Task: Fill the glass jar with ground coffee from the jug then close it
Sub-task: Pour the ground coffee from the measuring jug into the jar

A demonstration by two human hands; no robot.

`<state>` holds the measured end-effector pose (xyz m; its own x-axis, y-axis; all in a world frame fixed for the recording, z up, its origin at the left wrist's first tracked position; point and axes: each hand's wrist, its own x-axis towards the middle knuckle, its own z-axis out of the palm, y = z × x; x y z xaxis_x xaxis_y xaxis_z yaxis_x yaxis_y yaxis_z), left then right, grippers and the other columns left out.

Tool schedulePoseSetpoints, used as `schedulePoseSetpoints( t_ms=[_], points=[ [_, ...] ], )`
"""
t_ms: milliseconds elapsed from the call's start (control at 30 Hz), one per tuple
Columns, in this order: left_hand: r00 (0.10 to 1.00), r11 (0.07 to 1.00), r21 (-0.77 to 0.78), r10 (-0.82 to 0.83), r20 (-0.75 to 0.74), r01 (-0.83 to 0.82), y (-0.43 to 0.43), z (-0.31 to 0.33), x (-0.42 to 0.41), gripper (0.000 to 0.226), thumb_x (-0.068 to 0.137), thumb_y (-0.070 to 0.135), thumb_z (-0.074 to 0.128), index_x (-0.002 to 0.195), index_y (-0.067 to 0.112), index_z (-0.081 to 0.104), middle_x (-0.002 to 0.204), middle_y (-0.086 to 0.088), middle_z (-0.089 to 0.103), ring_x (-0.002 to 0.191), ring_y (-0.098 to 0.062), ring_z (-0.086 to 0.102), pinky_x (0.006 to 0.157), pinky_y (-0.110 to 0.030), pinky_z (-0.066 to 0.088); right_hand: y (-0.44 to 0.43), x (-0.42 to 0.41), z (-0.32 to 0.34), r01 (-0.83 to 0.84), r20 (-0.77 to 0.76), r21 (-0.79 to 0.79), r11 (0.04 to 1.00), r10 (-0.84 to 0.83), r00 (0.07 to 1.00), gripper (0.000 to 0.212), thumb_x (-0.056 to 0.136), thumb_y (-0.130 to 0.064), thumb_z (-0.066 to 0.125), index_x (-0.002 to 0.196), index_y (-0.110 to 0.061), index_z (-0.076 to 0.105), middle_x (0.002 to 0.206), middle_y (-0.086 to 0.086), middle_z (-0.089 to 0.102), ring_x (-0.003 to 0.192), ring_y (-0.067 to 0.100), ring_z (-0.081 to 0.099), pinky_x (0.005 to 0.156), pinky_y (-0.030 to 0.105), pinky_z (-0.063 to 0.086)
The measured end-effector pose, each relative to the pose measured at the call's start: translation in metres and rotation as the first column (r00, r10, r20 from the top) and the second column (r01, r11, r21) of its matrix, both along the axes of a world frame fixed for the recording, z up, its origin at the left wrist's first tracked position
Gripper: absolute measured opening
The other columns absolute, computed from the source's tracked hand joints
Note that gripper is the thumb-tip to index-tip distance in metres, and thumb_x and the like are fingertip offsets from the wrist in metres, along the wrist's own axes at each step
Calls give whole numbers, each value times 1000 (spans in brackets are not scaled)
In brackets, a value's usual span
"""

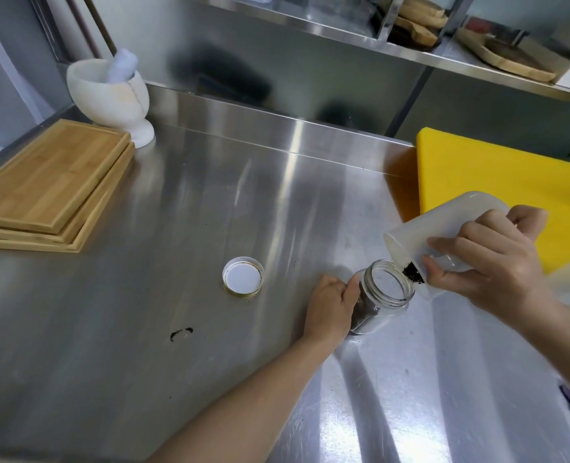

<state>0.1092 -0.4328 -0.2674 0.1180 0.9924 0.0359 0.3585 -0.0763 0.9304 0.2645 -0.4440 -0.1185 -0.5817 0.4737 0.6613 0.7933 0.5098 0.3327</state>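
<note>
A clear glass jar (382,297) stands open on the steel counter, with dark ground coffee in its lower part. My left hand (332,307) grips the jar's left side. My right hand (487,262) holds a translucent white plastic jug (444,225), tipped steeply with its mouth over the jar's rim. A dark clump of coffee (412,274) sits at the jug's lip, just above the jar's opening. The jar's lid (243,276) lies upside down on the counter, white inside with a gold rim, well to the left of the jar.
A stack of bamboo boards (48,188) lies at the left, a white mortar and pestle (110,95) behind it. A yellow cutting board (497,175) sits at the right. A little spilled coffee (181,333) marks the counter. A steel shelf (410,45) runs above the back.
</note>
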Motion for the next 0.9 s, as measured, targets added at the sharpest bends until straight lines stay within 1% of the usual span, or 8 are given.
schedulePoseSetpoints(
  t_ms=[167,333,400,500,600,667,767,900],
  points=[
    [1000,1000,-5,6,7,-6,0,2,0,51,95,35,38,68,-2,61,65,11,34,74,-13,39,67,-15,22,0,-1,1,7,15,11,1000,-7,1000,30,87,-23,62,66,-3,67,49,6,43,63,21,33,74,34,13],
    [1000,1000,-8,12,12,-12,0,2,0,52,94,36,38,72,-3,63,79,-4,47,76,-14,42,70,-17,24,0,-1,1,6,16,18,1000,-6,1000,32,88,-24,61,64,-3,66,48,6,41,63,21,32,73,34,13],
    [1000,1000,-14,16,18,-15,0,2,0,51,94,36,38,75,-3,64,82,-8,50,79,-19,46,73,-19,27,0,0,2,7,16,30,1000,-8,1000,32,88,-24,61,63,-3,66,48,6,41,63,21,32,73,34,13],
    [999,999,-30,26,43,-25,0,2,0,49,94,35,40,79,-4,64,87,-10,52,87,-24,52,77,-19,29,0,1,2,4,26,45,999,-5,1000,32,87,-23,62,63,-3,66,48,7,44,63,21,32,72,35,15],
    [999,999,-23,33,43,-32,0,2,0,48,94,34,40,80,-5,65,91,-14,56,88,-26,53,78,-20,29,0,1,3,0,44,59,998,-3,999,30,86,-23,62,64,-3,67,48,7,44,64,21,33,68,38,18],
    [999,999,-20,29,35,-28,0,2,0,49,94,34,40,80,-5,65,88,-13,55,88,-26,53,78,-20,29,0,2,4,-2,51,59,998,-1,999,29,85,-22,63,65,-3,67,48,7,45,64,20,33,66,41,20],
    [1000,999,-35,16,23,-15,-1,3,-1,50,94,35,39,80,-5,65,86,-5,48,82,-21,49,74,-16,26,-1,2,3,-1,57,58,998,-2,998,28,85,-22,63,66,-2,68,48,7,46,64,21,34,66,42,20],
    [1000,999,-46,6,28,-4,-1,3,-1,50,94,36,38,80,-5,64,87,-4,48,86,-23,51,77,-19,29,-1,3,3,-5,78,65,998,0,997,28,85,-22,63,66,-2,68,49,8,47,65,21,34,67,42,21]
  ],
)
